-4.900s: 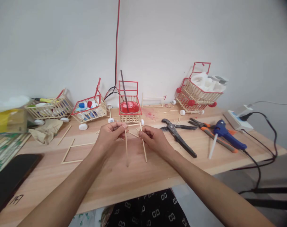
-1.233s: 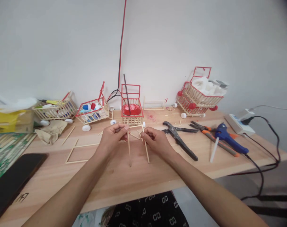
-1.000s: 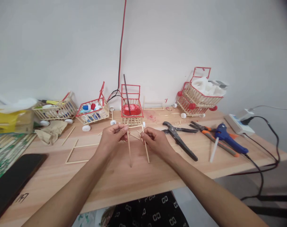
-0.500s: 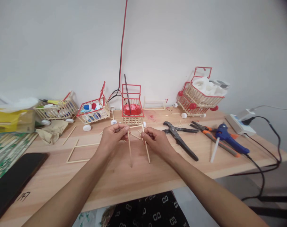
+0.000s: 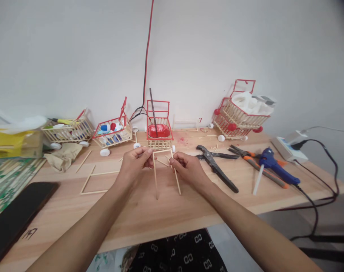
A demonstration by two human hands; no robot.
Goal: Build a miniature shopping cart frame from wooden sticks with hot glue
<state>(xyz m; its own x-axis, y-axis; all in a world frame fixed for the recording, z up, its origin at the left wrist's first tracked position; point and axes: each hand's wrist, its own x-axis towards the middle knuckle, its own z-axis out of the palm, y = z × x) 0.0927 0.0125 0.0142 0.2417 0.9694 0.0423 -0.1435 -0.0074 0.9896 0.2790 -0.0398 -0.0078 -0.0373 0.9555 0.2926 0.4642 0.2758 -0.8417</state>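
Between my hands is a three-sided wooden stick frame (image 5: 156, 180), its short crosspiece at the far end and two long legs pointing toward me. My left hand (image 5: 137, 163) pinches its left far corner between thumb and fingers. Closed on the right leg just below the other corner is my right hand (image 5: 188, 166). Another stick frame (image 5: 86, 185) lies flat on the table to the left, partly hidden by my left forearm. Loose short sticks (image 5: 163, 163) show behind the held frame.
Small stick carts with red trim stand along the wall, one holding a red paint tub (image 5: 158, 131). Black cutters (image 5: 215, 168), pliers (image 5: 256, 166), a blue glue gun (image 5: 276, 166) and a power strip (image 5: 287, 149) lie right. A phone (image 5: 21, 219) and bundled sticks (image 5: 13, 185) are left.
My left thumb has shifted slightly left, so the frame's left far corner shows more. Both hands keep their grip, and the frame has barely moved.
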